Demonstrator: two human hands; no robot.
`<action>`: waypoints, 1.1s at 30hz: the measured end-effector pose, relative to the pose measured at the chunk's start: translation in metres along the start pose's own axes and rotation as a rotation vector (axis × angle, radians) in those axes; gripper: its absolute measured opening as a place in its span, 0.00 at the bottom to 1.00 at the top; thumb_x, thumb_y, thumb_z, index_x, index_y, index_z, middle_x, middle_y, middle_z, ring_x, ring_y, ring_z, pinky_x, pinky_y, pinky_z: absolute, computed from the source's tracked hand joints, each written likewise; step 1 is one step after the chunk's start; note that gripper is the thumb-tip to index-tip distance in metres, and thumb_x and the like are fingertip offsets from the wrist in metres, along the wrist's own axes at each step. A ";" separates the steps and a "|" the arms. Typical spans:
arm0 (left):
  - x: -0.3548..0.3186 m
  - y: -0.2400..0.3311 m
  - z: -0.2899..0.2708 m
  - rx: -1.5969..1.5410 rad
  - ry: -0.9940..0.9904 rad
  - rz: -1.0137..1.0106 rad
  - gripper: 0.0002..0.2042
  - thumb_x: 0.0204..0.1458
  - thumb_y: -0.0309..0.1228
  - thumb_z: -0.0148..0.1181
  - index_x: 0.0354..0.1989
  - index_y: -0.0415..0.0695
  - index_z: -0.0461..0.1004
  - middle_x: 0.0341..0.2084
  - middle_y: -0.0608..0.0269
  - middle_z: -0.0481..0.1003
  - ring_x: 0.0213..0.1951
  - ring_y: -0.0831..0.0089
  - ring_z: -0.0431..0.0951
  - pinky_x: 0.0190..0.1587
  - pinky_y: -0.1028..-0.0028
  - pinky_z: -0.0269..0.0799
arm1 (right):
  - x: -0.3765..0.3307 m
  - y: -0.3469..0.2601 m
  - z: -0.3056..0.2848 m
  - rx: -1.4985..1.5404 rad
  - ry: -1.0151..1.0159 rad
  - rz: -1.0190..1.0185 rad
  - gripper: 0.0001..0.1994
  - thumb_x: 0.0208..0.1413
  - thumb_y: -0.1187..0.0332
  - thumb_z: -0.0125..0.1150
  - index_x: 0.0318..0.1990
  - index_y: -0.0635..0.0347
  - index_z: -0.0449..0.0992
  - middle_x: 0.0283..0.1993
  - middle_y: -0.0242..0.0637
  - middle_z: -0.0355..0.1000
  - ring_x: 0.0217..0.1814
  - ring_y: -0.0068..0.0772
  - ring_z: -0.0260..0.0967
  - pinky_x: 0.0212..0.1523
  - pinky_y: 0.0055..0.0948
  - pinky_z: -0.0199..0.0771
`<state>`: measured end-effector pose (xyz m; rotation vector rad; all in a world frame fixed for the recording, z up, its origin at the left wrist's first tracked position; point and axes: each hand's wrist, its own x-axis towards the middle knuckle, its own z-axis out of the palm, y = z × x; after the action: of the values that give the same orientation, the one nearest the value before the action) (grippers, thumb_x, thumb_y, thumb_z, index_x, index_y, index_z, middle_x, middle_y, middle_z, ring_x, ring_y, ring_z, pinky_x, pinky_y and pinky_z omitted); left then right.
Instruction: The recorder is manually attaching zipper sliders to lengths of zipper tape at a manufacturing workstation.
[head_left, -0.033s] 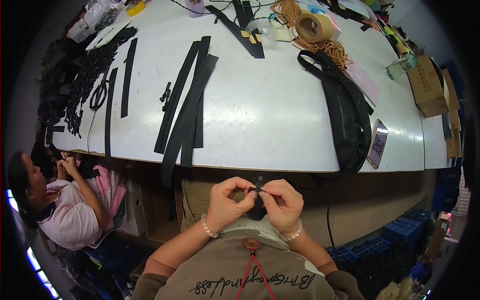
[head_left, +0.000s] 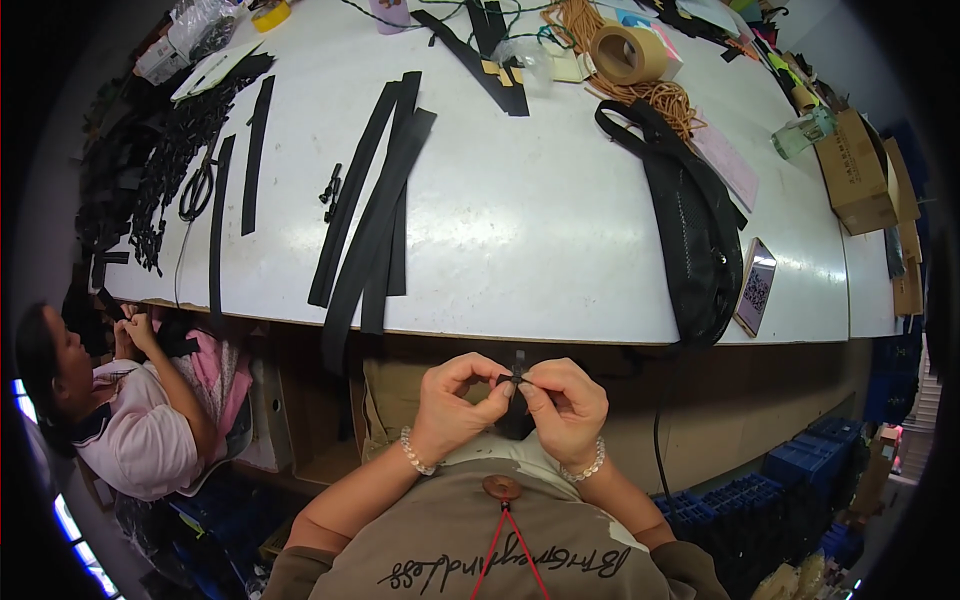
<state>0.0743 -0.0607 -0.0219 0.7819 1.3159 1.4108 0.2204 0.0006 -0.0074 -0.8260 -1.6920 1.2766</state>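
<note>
Just off the table's near edge, my left hand (head_left: 455, 397) pinches one side of a small black piece (head_left: 516, 380) between thumb and forefinger. My right hand (head_left: 570, 405) pinches its other side, the two thumbs almost meeting. A dark strip (head_left: 514, 422) shows below the fingertips; whether it joins the small piece is unclear. On the table ahead to the left lie several long black strips (head_left: 372, 230), some crossing, one overhanging the edge. Beside them is a little group of small black parts (head_left: 331, 190).
A black bag (head_left: 690, 235) lies at the right, near a phone (head_left: 756, 288). Tape roll (head_left: 628, 55), tan cords (head_left: 665, 105) and cardboard box (head_left: 857, 172) are farther back. Scissors (head_left: 197, 190) and a black pile (head_left: 170, 150) lie left. A co-worker (head_left: 145, 425) sits at left.
</note>
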 end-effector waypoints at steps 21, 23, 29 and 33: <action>0.007 0.023 -0.018 0.209 -0.115 0.514 0.08 0.38 0.15 0.64 0.29 0.38 0.76 0.26 0.59 0.78 0.29 0.69 0.78 0.32 0.75 0.73 | 0.032 -0.021 -0.009 -0.407 -0.261 -0.496 0.05 0.38 0.82 0.58 0.25 0.64 0.72 0.20 0.35 0.68 0.15 0.27 0.63 0.15 0.23 0.61; 0.007 0.020 -0.016 0.178 -0.125 0.503 0.08 0.39 0.15 0.64 0.29 0.38 0.76 0.26 0.59 0.77 0.29 0.70 0.77 0.32 0.75 0.73 | 0.027 -0.015 -0.002 -0.316 -0.208 -0.389 0.05 0.38 0.82 0.58 0.25 0.64 0.73 0.20 0.35 0.68 0.15 0.27 0.63 0.16 0.23 0.61; 0.016 0.023 -0.020 0.196 -0.044 0.477 0.11 0.40 0.18 0.66 0.34 0.37 0.77 0.29 0.58 0.78 0.30 0.71 0.78 0.34 0.77 0.73 | 0.041 -0.024 0.001 -0.170 -0.198 -0.167 0.04 0.42 0.81 0.58 0.26 0.63 0.73 0.21 0.34 0.69 0.15 0.25 0.63 0.17 0.21 0.62; 0.015 0.027 -0.020 0.220 -0.062 0.473 0.10 0.40 0.18 0.66 0.33 0.38 0.79 0.28 0.58 0.79 0.30 0.72 0.78 0.33 0.78 0.73 | 0.048 -0.028 -0.001 -0.334 -0.272 -0.284 0.04 0.41 0.79 0.59 0.26 0.61 0.71 0.19 0.34 0.63 0.15 0.31 0.60 0.15 0.27 0.60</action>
<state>0.0448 -0.0496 -0.0027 1.3408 1.3037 1.6026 0.1999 0.0356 0.0311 -0.5873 -2.1935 0.9570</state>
